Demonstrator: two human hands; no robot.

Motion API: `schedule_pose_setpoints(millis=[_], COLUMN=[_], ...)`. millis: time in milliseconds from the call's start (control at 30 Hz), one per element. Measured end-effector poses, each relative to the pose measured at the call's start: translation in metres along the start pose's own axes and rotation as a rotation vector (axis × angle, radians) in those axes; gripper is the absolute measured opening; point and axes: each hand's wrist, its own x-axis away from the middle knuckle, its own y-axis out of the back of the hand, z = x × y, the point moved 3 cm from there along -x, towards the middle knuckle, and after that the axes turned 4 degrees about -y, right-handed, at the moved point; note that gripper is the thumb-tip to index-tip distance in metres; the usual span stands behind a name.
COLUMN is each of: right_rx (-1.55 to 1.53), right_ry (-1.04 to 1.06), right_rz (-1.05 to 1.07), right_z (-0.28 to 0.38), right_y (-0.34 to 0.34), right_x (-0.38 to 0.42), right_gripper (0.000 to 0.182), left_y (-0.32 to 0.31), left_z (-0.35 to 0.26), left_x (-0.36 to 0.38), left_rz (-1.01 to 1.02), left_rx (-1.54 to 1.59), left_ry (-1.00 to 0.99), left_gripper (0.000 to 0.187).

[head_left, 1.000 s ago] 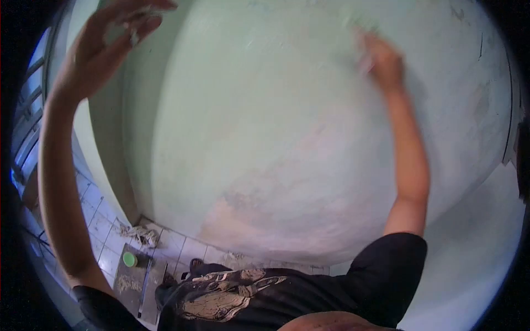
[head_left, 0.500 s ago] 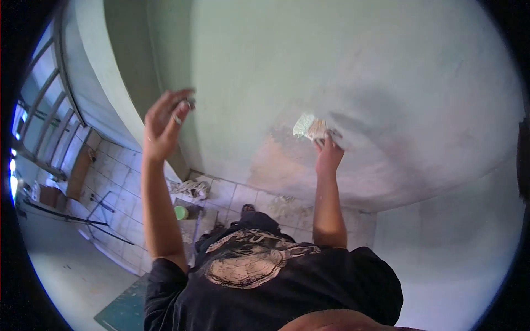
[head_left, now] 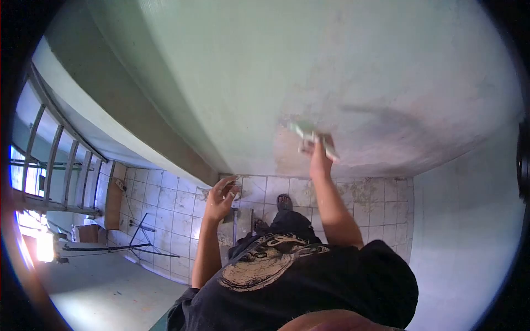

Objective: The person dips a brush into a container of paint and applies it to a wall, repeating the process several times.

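My right hand is closed around the handle of a wide paintbrush, smeared by motion. Pale green shows on its bristles, which point up and left by the wall. Behind the brush, the light green wall has a bare, brownish and pinkish patch low down. My left hand hangs lower, near the foot of the wall corner, with its fingers curved and apart; I see nothing held in it.
Dirty white floor tiles lie below, with my sandalled foot on them. A black metal stand is at the left. Past it are a barred window frame and a bright lamp. A wall ledge runs along the left.
My left hand has dropped from beside the wall to near floor level in view. The brush in my right hand has turned more edge-on and is blurred. The camera view has shifted.
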Motion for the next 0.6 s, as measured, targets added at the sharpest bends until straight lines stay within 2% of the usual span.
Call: schedule_pose_setpoints(millis=[33, 67, 133, 200, 267, 300, 367, 400, 467, 500, 533, 600], right_rx=[0.040, 0.175, 0.149, 0.208, 0.334, 0.339, 0.390, 0.518, 0.639, 0.616, 0.568, 0.668], right_ry=[0.114, 0.355, 0.567, 0.896, 1.522, 1.528, 1.726, 1.676, 1.532, 1.323, 1.251, 1.049], right_rz=[0.015, 0.090, 0.129, 0.181, 0.010, 0.020, -0.067, -0.114, -0.079, -0.048, -0.033, -0.041], right_z=[0.027, 0.052, 0.107, 0.162, 0.208, 0.217, 0.224, 0.214, 0.179, 0.152, 0.127, 0.060], right_y=[-0.024, -0.042, -0.086, -0.127, -0.163, -0.177, -0.194, -0.192, -0.175, -0.160, -0.147, -0.116], right_x=[-0.007, -0.017, -0.029, -0.041, -0.043, -0.057, -0.071, -0.078, -0.076, -0.081, -0.076, -0.079], right_gripper=[0.024, 0.023, 0.019, 0.016, 0.016, 0.016, 0.024, 0.027, 0.018, 0.016, 0.013, 0.017], left_y=[-0.001, -0.003, -0.002, 0.003, 0.006, 0.009, 0.013, 0.012, 0.009, 0.008, 0.008, 0.009], left_z=[-0.001, -0.003, -0.012, -0.002, -0.002, 0.003, 0.013, 0.015, 0.022, 0.025, 0.027, 0.031], left_x=[0.000, 0.000, 0.000, 0.001, 0.002, 0.003, 0.007, 0.009, 0.011, 0.011, 0.010, 0.007], left_rz=[0.002, 0.000, 0.016, -0.011, -0.051, -0.055, -0.114, -0.130, -0.151, -0.167, -0.171, -0.129], left_rx=[-0.006, 0.001, -0.035, -0.005, 0.049, 0.060, 0.045, 0.084, 0.107, 0.122, 0.132, 0.110], left_ry=[0.010, -0.010, -0.014, -0.038, -0.066, -0.068, -0.098, -0.060, -0.066, -0.077, -0.079, -0.074], left_gripper=[0.031, 0.031, 0.032, 0.032, 0.030, 0.030, 0.029, 0.029, 0.029, 0.029, 0.029, 0.028])
